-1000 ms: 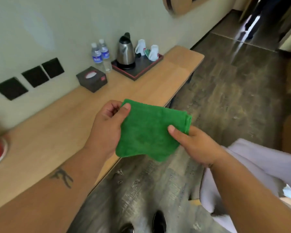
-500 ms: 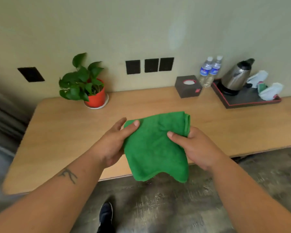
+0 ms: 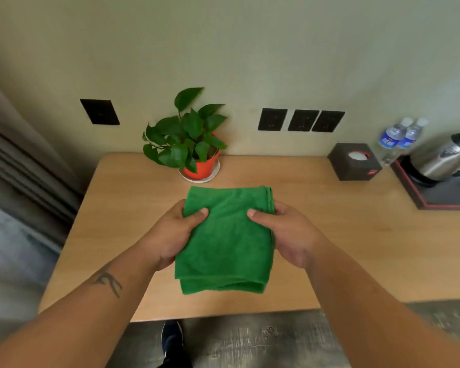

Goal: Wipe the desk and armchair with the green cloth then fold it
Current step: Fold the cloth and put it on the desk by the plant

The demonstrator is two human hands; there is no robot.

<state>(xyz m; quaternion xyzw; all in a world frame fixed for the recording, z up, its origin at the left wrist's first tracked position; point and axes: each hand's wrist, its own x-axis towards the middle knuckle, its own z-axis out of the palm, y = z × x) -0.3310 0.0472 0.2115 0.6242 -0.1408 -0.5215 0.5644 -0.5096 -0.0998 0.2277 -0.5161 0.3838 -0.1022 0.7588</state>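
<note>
A folded green cloth hangs over the middle of the light wooden desk. My left hand grips its left edge with the thumb on top. On the other side, my right hand pinches the right edge the same way. The cloth is doubled over, with layered edges showing at its bottom and along its right side. Whether its lower end touches the desk I cannot tell. No armchair is in view.
A potted plant in an orange pot stands at the back of the desk. To the right are a dark tissue box, two water bottles and a kettle on a dark tray. A curtain hangs at left.
My view has swung left along the desk until I face it squarely. Both hands have carried the cloth from above the floor to over the desk's middle, still gripping its two sides.
</note>
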